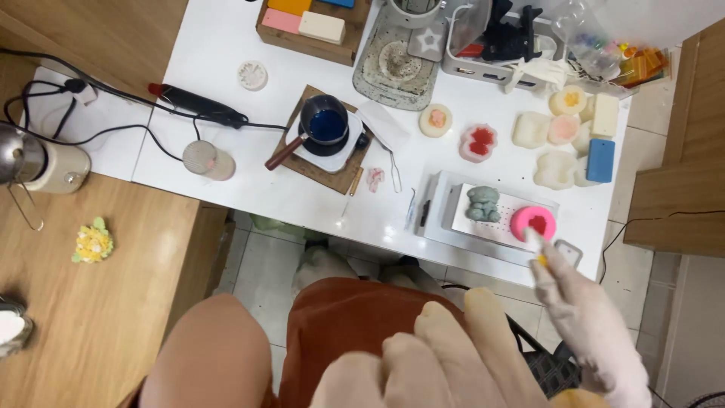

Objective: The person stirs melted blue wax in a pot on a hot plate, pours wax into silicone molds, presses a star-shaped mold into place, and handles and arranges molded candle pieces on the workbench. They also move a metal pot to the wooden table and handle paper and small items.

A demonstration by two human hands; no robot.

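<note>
- Pink round mould (533, 222), its hollow filled with red, sits on a perforated white tray (498, 227) at the near right edge of the white table (226, 45); it is the thing closest to my right hand.
- Right hand (585, 317), in a pale glove, reaches up toward that mould; the fingers (538, 249) look pressed together and blurred, with a speck of yellow at the tips, and I cannot tell whether they pinch anything.
- Left hand (445, 355), also gloved, hangs low over my lap, fingers loosely side by side and slightly curled, holding nothing that I can see.
- Grey-green bear-shaped casting (482, 204) stands on the same tray, just beside the pink mould to its left, apparently set there so both stay off the table surface.
- Beyond the tray, a cluster of white silicone moulds (555, 151) and a blue block (601, 160) crowd the right end, near the table edge.
- Small pot of blue liquid (325, 125) rests on a white scale over a brown mat (317, 170), handle turned toward me, presumably to keep drips off the table.
- A black wand-like tool (198, 106) lies to the left with its cable trailing off.
- Open room lies on the bare white strip between mat and tray; the tray itself nearly meets the near edge, leaving little margin there.
</note>
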